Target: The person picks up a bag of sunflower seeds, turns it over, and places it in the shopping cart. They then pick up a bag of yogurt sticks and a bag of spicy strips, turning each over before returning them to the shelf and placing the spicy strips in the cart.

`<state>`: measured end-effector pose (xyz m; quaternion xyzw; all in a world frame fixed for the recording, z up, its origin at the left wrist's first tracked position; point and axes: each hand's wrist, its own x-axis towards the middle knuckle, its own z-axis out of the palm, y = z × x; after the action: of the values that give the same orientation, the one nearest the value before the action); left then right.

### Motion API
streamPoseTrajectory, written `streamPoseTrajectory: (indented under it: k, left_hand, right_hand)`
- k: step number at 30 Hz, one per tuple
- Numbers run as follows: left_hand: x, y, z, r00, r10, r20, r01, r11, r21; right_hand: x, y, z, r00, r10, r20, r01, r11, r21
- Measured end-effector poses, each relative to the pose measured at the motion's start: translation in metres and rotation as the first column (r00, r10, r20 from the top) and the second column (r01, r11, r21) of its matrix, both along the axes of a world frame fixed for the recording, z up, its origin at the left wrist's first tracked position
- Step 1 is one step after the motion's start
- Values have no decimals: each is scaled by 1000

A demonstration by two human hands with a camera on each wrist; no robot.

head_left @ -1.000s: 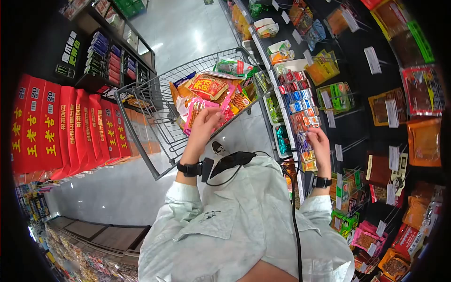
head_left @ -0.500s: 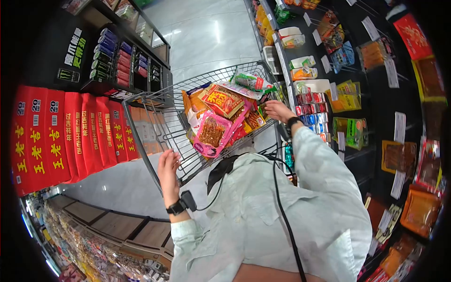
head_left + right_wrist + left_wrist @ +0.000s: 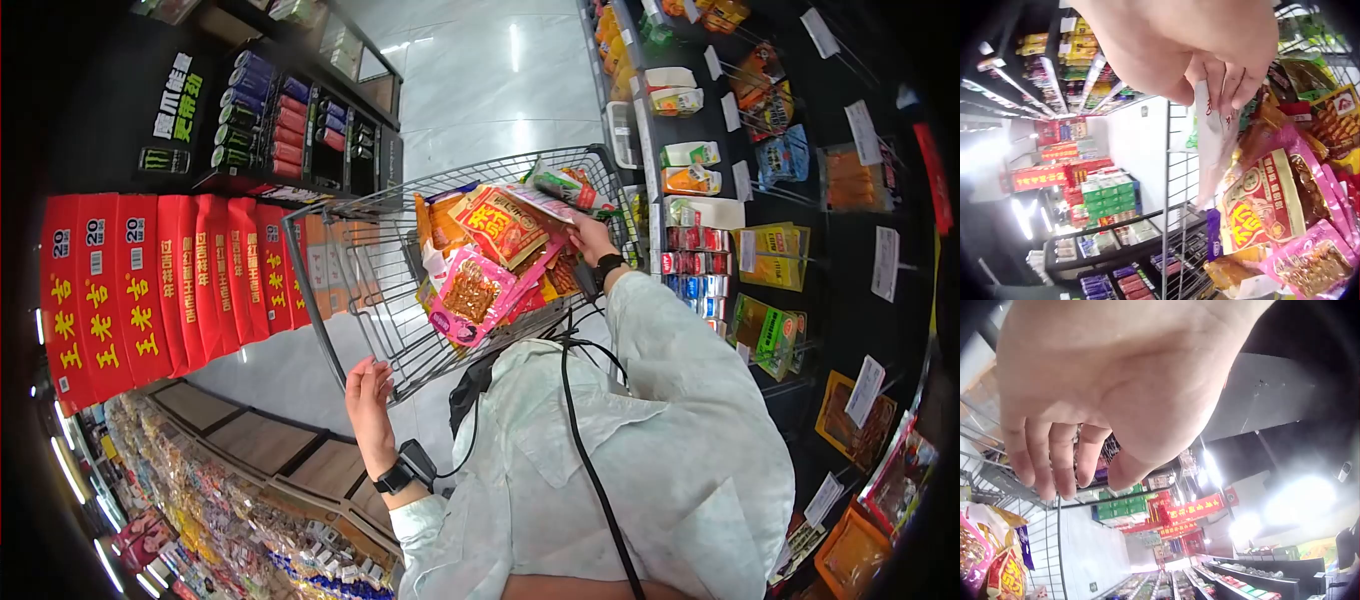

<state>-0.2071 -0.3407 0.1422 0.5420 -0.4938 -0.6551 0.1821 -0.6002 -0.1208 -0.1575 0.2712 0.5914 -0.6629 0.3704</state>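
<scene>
Pale floor (image 3: 490, 90) ran through the shop aisle in the head view, with red boxes (image 3: 140, 300) and cans (image 3: 290, 135) at left and a rack (image 3: 840, 225) of snacks at right. Between them stood a wire cart (image 3: 316, 308), heaped with bags. The right hand (image 3: 594, 243) reached over its near side and held a white packet (image 3: 540, 200) above the heap, beside a red-and-gold bag (image 3: 497, 228) and a pink bag (image 3: 470, 290). The left hand (image 3: 372, 405) was near the cart's left corner, holding nothing.

From the left wrist, that hand's fingers hung slightly bent and a little apart, in front of the cart's wires; whether they touched, I could not tell. Banners (image 3: 1194, 512) showed beyond, under glaring lights (image 3: 1300, 494).

From the right wrist, thumb and fingers pinched the packet by its upper edge, fingers on one face. It hung roughly upright inside the rim, with green boxes (image 3: 1110, 197) well beyond the cart
</scene>
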Motion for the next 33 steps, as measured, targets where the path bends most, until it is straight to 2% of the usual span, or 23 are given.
streamPoseTrajectory:
  k: [2, 5, 6, 9, 11, 13, 14, 15, 16, 17, 18, 19, 20, 23, 24, 25, 27, 28, 29, 30, 31, 33]
  left_hand:
    - [-14, -8, -5, 997, -69, -21, 69, 998, -3]
    - [-34, -24, -10, 969, -237, -74, 238, 971, -1]
    - [-42, -25, -9, 956, -277, -96, 277, 961, -17]
    - [-60, -30, -2, 881, -456, -126, 451, 890, -68]
    - [-62, -34, -9, 818, -551, -163, 544, 834, -90]
    - [-65, -34, -18, 708, -675, -210, 665, 736, -126]
    - [-65, -31, -26, 657, -717, -234, 701, 695, -160]
    - [-66, -26, -29, 593, -767, -246, 758, 634, -152]
    - [-65, -21, -33, 541, -788, -294, 801, 590, -108]
    - [-64, -14, -39, 494, -799, -342, 837, 544, -63]
    - [-62, -3, -47, 423, -824, -376, 880, 473, -46]
    - [-58, 4, -52, 368, -838, -402, 909, 415, -31]
    - [-56, 14, -55, 321, -849, -419, 931, 364, -27]
    - [-45, 54, -49, 107, -926, -361, 962, 189, -199]
    - [-40, 67, -48, 59, -920, -387, 970, 145, -197]
    - [-34, 81, -44, 9, -910, -415, 976, 99, -196]
    - [-20, 106, -42, -108, -907, -407, 962, 8, -273]
    - [-11, 115, -35, -194, -884, -424, 950, -60, -308]
    - [-4, 121, -26, -277, -856, -436, 930, -126, -345]
    - [0, 125, -20, -423, -809, -407, 889, -283, -361]
    - [10, 130, 0, -484, -759, -436, 873, -380, -306]
    - [25, 145, -18, -514, -665, -541, 857, -421, -297]
  right_hand:
    - [4, 12, 20, 988, -27, -152, 25, 1000, -16]
    - [25, 37, 92, 938, 98, -333, -77, 994, 76]
    - [35, 47, 109, 862, 123, -491, -76, 991, 114]
    - [70, 69, 178, 778, 140, -612, -39, 984, 175]
    - [102, 82, 214, 732, 73, -678, 23, 991, 131]
    - [134, 104, 224, 678, 123, -725, 67, 971, 228]
    - [159, 105, 251, 632, 108, -767, 94, 972, 215]
    - [184, 111, 273, 615, 210, -760, 151, 915, 375]
    - [209, 114, 288, 527, 154, -836, 186, 938, 291]
    - [238, 118, 306, 520, 166, -838, 220, 922, 319]
    - [265, 127, 317, 630, 162, -760, 218, 902, 373]
    - [295, 123, 350, 654, 200, -729, 227, 868, 441]
    - [321, 128, 363, 630, 211, -747, 250, 856, 453]
    - [394, 137, 393, 537, 213, -816, 325, 841, 433]
    - [418, 135, 414, 566, 270, -779, 318, 800, 509]
    - [440, 133, 422, 559, 245, -792, 340, 804, 488]
    - [482, 136, 436, 529, 300, -794, 338, 783, 522]
    - [500, 135, 442, 449, 304, -840, 362, 798, 482]
    - [519, 133, 447, 468, 257, -846, 392, 797, 459]
    - [538, 131, 453, 497, 217, -840, 411, 794, 448]
    - [555, 133, 457, 519, 179, -836, 430, 791, 436]
    - [588, 140, 455, 504, 125, -855, 463, 796, 389]
